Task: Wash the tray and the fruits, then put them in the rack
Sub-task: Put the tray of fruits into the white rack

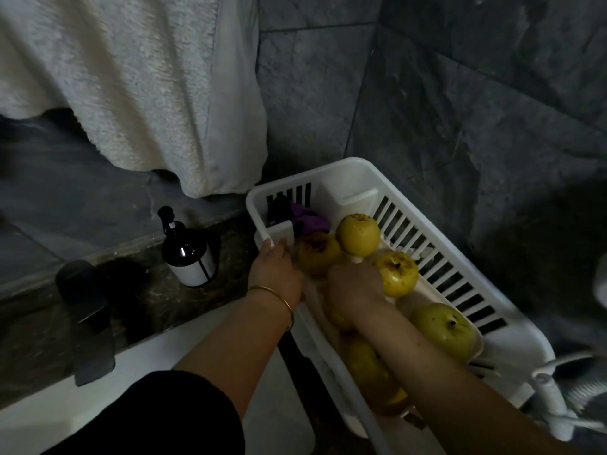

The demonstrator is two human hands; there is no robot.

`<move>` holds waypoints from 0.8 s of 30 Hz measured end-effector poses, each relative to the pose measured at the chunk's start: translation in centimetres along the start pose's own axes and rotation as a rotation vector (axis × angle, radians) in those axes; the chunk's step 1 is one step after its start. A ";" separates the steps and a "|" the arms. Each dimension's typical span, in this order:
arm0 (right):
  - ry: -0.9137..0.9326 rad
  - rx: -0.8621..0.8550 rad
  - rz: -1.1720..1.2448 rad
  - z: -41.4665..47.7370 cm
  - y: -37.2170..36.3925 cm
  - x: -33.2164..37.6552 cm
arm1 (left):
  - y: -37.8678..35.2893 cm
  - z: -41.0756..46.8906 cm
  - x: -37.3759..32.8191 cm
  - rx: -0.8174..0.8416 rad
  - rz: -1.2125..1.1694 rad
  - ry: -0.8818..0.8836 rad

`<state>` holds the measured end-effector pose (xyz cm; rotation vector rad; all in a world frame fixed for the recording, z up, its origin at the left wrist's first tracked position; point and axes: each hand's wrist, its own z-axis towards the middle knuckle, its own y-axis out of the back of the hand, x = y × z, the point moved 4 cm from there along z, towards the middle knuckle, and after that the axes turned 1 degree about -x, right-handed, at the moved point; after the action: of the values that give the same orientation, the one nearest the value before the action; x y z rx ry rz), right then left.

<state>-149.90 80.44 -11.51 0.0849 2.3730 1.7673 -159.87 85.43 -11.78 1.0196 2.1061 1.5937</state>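
A white slatted rack (443, 277) stands on the counter to the right of the sink. Several yellow-green fruits lie inside it on a pale tray (317, 300), among them one at the back (358, 234), one in the middle (398, 274) and one at the front right (443, 330). My left hand (274, 269) grips the tray's left edge by the rack's near wall. My right hand (356, 290) reaches down among the fruits, fingers curled out of sight below it. A purple cloth (310, 218) lies in the rack's far corner.
A dark pump bottle (189, 254) with a white label stands on the stone ledge left of the rack. A black tap (87, 310) hangs over the white sink (138, 362). A white towel (131, 83) drapes down the dark tiled wall. White objects (555, 399) lie at the right edge.
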 end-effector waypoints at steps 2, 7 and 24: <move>-0.006 0.008 -0.008 0.1 -0.2 -0.1 | 0.0 0.0 0.0 -0.007 0.006 0.000; -0.036 0.117 0.174 0.7 0.7 -1.8 | 0.0 0.0 -0.1 -0.003 0.043 -0.007; 0.090 0.074 -0.058 1.0 0.0 -0.1 | -0.1 -0.5 0.3 -0.036 -0.001 -0.030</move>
<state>-149.58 81.34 -11.77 -0.0537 2.4774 1.6916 -160.43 85.27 -11.65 1.0240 2.0506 1.6006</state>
